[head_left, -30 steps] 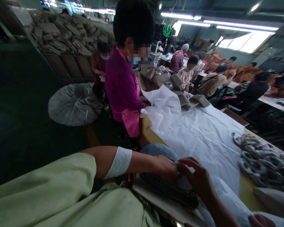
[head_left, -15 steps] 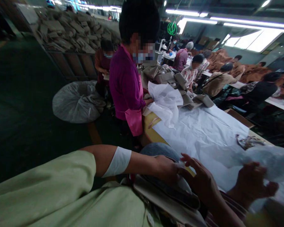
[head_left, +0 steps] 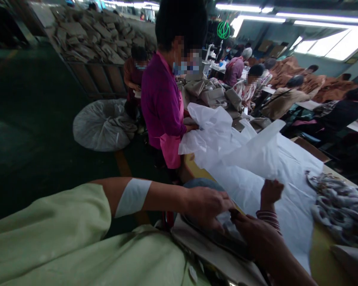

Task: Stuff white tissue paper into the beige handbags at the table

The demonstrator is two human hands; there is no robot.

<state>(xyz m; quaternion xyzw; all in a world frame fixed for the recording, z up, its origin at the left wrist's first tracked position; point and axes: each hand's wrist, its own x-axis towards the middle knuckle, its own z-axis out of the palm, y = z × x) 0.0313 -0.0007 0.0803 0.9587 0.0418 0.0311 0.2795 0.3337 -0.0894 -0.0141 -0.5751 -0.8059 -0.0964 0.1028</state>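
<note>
Left hand (head_left: 207, 204) and right hand (head_left: 252, 234) pinch crumpled white tissue paper (head_left: 226, 218) together, pressing it into the grey bag (head_left: 214, 234) beneath, apparently as stuffing.

head-worn view, facing forward-down, hands (head_left: 226, 216) close below
</note>
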